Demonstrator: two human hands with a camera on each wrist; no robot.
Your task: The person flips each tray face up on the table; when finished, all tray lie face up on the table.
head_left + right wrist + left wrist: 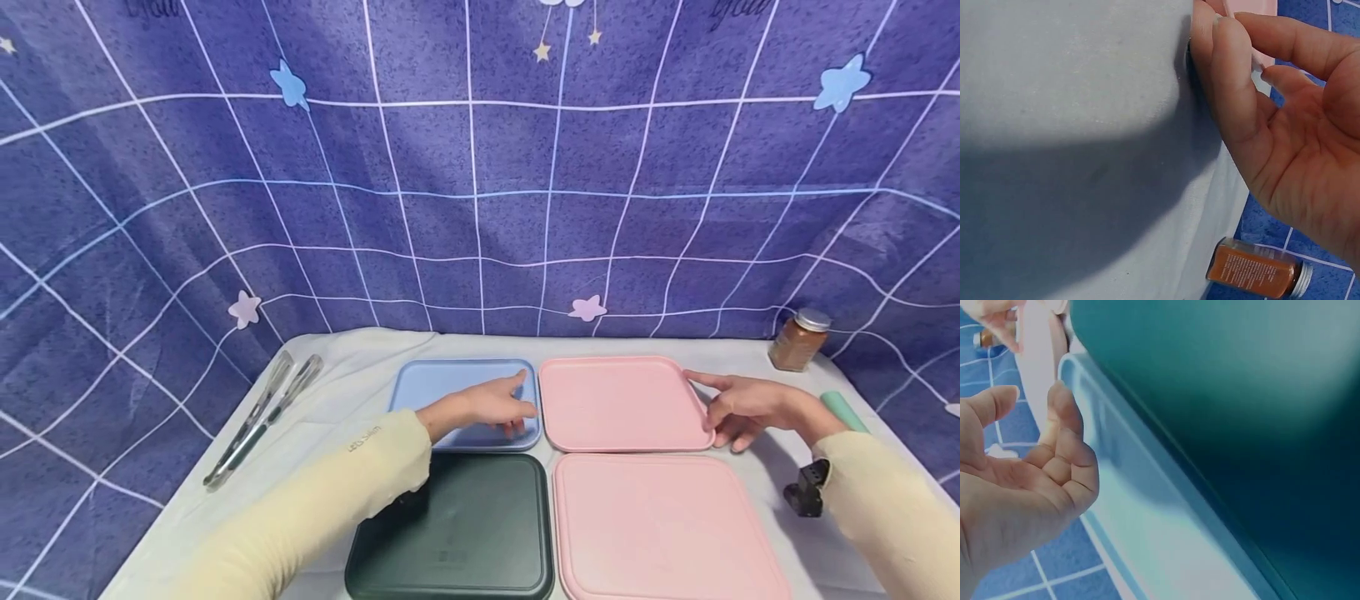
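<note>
My left hand (497, 403) is over the right part of the blue tray (442, 377), its fingers loosely bent and nothing between them. In the left wrist view that hand (1029, 481) has the thumb apart from the curled fingers, beside the blue tray's rim (1147, 447). At the far right, my right hand (750, 408) pinches the right edge of the back pink tray (615, 404). The right wrist view shows the tray's thin rim between the fingertips of this hand (1279, 125). The back pink tray lies flat, side by side with the blue one.
Nearer me lie a dark green tray (457, 525) and a second pink tray (663, 525). Metal tongs (258, 421) rest at the left. A spice jar (799, 342) and a green cylinder (843, 411) are at the right, on white cloth. A patterned curtain (510, 225) rises behind.
</note>
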